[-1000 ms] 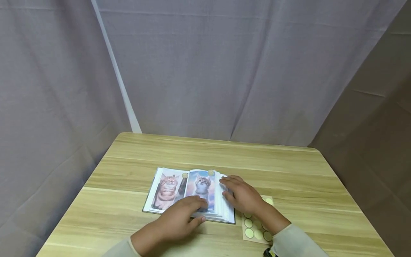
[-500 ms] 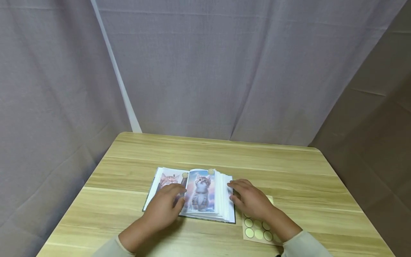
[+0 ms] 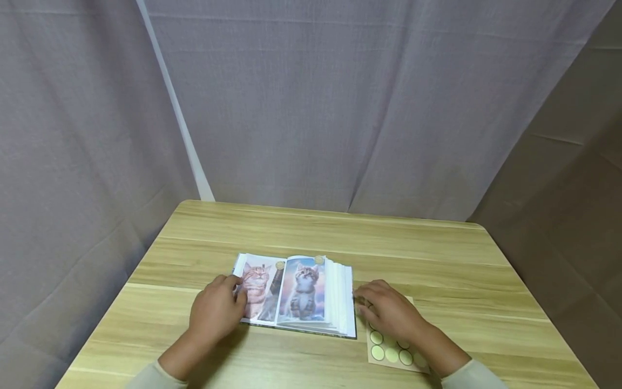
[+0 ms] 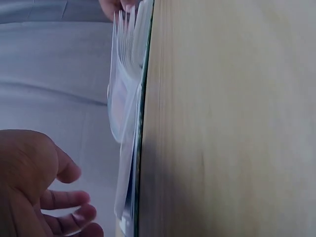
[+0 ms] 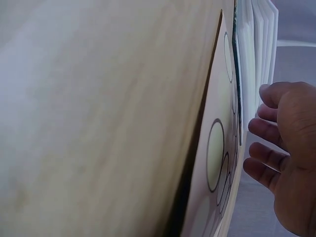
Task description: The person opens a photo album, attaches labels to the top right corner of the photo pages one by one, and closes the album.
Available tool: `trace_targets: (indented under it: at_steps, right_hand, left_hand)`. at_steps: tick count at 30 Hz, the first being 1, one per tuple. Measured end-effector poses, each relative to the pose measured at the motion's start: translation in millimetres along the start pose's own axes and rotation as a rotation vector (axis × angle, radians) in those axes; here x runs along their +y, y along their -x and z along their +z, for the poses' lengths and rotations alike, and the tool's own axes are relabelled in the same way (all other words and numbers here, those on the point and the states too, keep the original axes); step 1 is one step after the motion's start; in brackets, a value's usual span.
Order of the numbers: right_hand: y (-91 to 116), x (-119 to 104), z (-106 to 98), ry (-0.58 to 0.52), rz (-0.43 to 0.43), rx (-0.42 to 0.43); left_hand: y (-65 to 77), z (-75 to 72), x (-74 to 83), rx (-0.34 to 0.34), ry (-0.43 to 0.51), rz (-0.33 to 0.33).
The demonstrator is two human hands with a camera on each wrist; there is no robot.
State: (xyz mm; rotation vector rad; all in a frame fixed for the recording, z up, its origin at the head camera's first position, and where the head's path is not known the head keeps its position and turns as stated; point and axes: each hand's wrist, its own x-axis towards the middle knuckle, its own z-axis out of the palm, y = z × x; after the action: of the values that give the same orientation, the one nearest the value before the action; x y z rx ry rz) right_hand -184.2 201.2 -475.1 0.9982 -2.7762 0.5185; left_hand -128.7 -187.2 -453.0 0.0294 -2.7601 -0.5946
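A photo album (image 3: 340,302) lies open on the table, with a cat picture (image 3: 255,286) on its left page and a kitten picture (image 3: 303,297) on its right. Each picture has a small round gold sticker near its top right corner. My left hand (image 3: 217,306) is at the album's left edge, fingers loosely bent; in the left wrist view there is a gap between it and the pages. Beside the right edge is my right hand (image 3: 389,310), its fingers (image 5: 269,131) relaxed and holding nothing. Under that hand and wrist, a sheet of round stickers (image 3: 391,354) is partly hidden.
The wooden table (image 3: 311,227) extends behind and to both sides of the album. Grey curtains (image 3: 291,108) hang along its back and sides. In the right wrist view, the sticker sheet's near edge (image 5: 197,182) is raised a little off the wood.
My left hand has moved left from the right page, past the left page, to the album's left edge. My right hand has drawn back rightward off the page edges. The album stays put.
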Motion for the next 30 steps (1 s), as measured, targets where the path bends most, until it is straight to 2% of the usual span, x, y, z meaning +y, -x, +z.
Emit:
trace_targets:
  at_steps: [7,11,18,30]
  right_hand:
    - [7,2,1,-0.019,-0.021,-0.040]
    - [9,2,3,-0.001,-0.053,-0.024]
    - [9,3,4,-0.001,-0.083,-0.041]
    - [6,1,3,-0.010,-0.137,-0.049]
  left_hand:
    - [0.3,-3.5,-17.4,-0.118,-0.074,-0.123]
    - [0.5,-4.7,-22.2,-0.178,-0.110,-0.152]
    - [0.1,-6.3,-19.7,-0.215,-0.153,-0.166]
    - [-2.5,-4.2,-16.4,-0.245,-0.163,-0.159]
